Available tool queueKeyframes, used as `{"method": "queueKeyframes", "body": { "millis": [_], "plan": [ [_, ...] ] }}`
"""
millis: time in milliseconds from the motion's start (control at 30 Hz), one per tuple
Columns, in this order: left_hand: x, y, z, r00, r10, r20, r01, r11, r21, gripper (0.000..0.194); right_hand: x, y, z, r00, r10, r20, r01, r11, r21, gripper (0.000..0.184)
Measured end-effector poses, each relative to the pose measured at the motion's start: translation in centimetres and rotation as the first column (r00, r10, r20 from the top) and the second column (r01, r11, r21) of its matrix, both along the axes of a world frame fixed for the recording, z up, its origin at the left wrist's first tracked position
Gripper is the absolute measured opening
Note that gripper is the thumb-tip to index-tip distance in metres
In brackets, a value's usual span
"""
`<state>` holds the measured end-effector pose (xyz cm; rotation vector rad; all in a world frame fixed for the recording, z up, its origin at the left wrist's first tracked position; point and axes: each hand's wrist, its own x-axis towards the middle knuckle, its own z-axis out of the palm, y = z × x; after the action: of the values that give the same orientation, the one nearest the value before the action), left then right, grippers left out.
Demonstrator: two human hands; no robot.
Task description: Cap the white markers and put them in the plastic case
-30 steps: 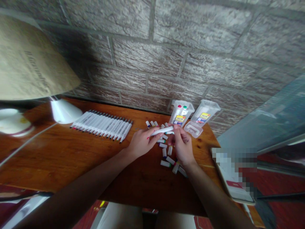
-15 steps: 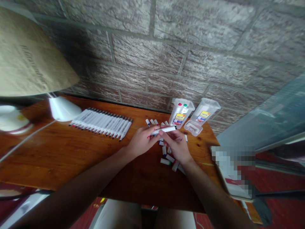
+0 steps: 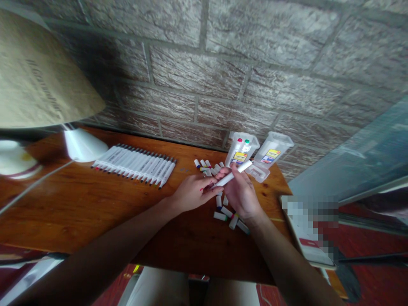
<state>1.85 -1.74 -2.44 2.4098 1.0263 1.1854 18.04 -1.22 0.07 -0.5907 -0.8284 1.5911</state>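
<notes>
A white marker (image 3: 234, 173) slants up to the right between my hands. My right hand (image 3: 242, 193) is closed on it, thumb pressed along its upper part. The fingers of my left hand (image 3: 193, 192) pinch its lower left end, hiding the tip; red marks show on this hand. Under and around the hands lie several loose white marker caps (image 3: 219, 216) with coloured ends. A row of white markers (image 3: 137, 164) lies side by side to the left. Behind my right hand stands a clear plastic case (image 3: 252, 146) holding a red-tipped and a green-tipped marker.
Another clear case (image 3: 273, 146) stands to the right, with a clear lid (image 3: 259, 173) before it. A lamp (image 3: 84, 145) and a white cup (image 3: 19, 159) are on the left of the wooden table (image 3: 95, 212). A brick wall (image 3: 219, 72) rises behind.
The marker has turned from nearly level to a steeper slant, its right end now higher and further right. The black end seen before no longer shows. My right hand has rolled slightly more open-palmed.
</notes>
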Motion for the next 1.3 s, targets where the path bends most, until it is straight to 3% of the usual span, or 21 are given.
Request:
{"method": "queueKeyframes", "body": {
  "millis": [67, 133, 200, 300, 533, 867, 1300],
  "plan": [
    [0.1, -0.2, -0.1, 1.000, -0.017, 0.016, 0.016, 0.999, 0.035, 0.020, 0.0, -0.5, 0.5, 0.993, 0.088, -0.082, -0.088, 0.996, 0.003, 0.028],
    [0.2, -0.3, 0.0, 0.999, -0.031, 0.022, 0.030, 0.999, 0.045, 0.022, 0.2, -1.0, 1.0, 0.981, 0.133, -0.140, -0.133, 0.991, 0.006, 0.043],
    [0.2, -0.3, 0.2, 0.999, -0.046, 0.012, 0.045, 0.998, 0.031, 0.023, 0.5, -1.2, 1.6, 0.977, 0.144, -0.159, -0.148, 0.989, -0.015, 0.062],
    [0.1, -0.3, 0.4, 0.999, -0.049, -0.005, 0.049, 0.999, 0.005, 0.024, 0.9, -1.2, 2.1, 0.980, 0.147, -0.135, -0.154, 0.987, -0.041, 0.071],
    [0.0, -0.4, 0.7, 1.000, 0.002, -0.025, -0.002, 1.000, -0.004, 0.044, 2.0, -0.3, 1.6, 0.986, 0.148, -0.072, -0.148, 0.989, 0.002, 0.067],
    [0.0, -0.4, 0.6, 1.000, -0.011, -0.022, 0.011, 1.000, 0.004, 0.048, 1.1, -0.7, 1.6, 0.990, 0.131, 0.042, -0.132, 0.991, 0.003, 0.071],
    [0.1, -0.3, 0.0, 0.997, -0.061, -0.050, 0.061, 0.998, 0.001, 0.029, 0.5, -0.6, 1.7, 0.991, 0.108, 0.074, -0.110, 0.994, 0.027, 0.068]
  ]
}}
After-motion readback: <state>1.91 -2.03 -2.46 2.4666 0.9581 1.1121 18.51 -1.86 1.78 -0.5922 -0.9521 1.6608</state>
